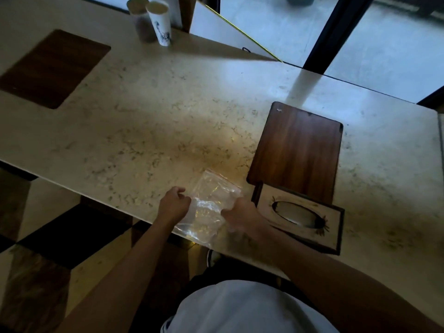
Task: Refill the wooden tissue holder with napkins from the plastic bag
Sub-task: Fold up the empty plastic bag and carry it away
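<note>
Head cam: you've got both hands on the bag (pixel 209 207), a clear plastic one lying at the near edge of the table (pixel 168 116), partly overhanging it. Your left hand (pixel 174 204) is curled, fingers pinching the bag's left side. Your right hand (pixel 240 216) grips the bag's right side; it's blurred, so exact finger hold can't be told. Can't tell if napkins are inside the bag, it's see-through w/ glare.

The holder (pixel 300 217) sits just right of your right hand, near the table edge, oval slot facing up. Can't tell what's in the slot. Its near-left end touches or overlaps a dark wood board (pixel 298 150) that lies flat behind it.

Far left of the table there's a 2nd dark board (pixel 52 68). At the far edge stand two cups (pixel 151 20), side by side, one white w/ a dark print. Your white shirt (pixel 240 308) fills the bottom of the view.
</note>
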`<state>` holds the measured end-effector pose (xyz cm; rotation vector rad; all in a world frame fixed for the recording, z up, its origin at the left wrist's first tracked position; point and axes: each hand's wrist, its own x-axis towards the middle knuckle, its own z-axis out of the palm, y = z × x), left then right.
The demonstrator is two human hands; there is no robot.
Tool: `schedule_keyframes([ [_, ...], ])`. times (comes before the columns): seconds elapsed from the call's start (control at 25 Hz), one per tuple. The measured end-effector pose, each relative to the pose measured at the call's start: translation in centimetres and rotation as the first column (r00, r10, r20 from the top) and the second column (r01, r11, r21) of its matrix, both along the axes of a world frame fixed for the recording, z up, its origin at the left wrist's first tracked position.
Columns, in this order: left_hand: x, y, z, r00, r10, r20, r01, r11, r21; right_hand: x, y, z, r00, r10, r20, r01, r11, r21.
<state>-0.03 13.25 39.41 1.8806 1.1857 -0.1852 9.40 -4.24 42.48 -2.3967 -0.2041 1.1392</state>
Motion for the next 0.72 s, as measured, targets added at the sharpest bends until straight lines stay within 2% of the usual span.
schedule_keyframes([
  [0.16,0.3,0.0,-0.3,0.993,0.113,0.031,-0.107,0.981,-0.161,0.1,0.6,-0.6,0.989,-0.140,-0.046,0.142,0.988,0.055],
  [0.36,0.0,-0.7,0.7,0.932,0.351,0.094,-0.263,0.829,-0.493,0.0,0.6,-0.4,0.954,-0.267,-0.136,0.287,0.946,0.151],
  [0.52,0.4,-1.0,2.3,0.903,0.410,0.128,-0.266,0.767,-0.583,0.7,-0.4,0.7,0.831,-0.414,-0.373,0.533,0.786,0.314],
  [0.64,1.3,-1.1,3.5,0.891,0.423,0.167,-0.218,0.719,-0.660,2.1,-1.6,1.8,0.788,-0.455,-0.414,0.607,0.688,0.397],
  [0.72,2.5,-1.7,4.3,0.903,0.383,0.196,-0.158,0.719,-0.677,3.0,-2.5,2.5,0.777,-0.481,-0.407,0.628,0.646,0.434],
])
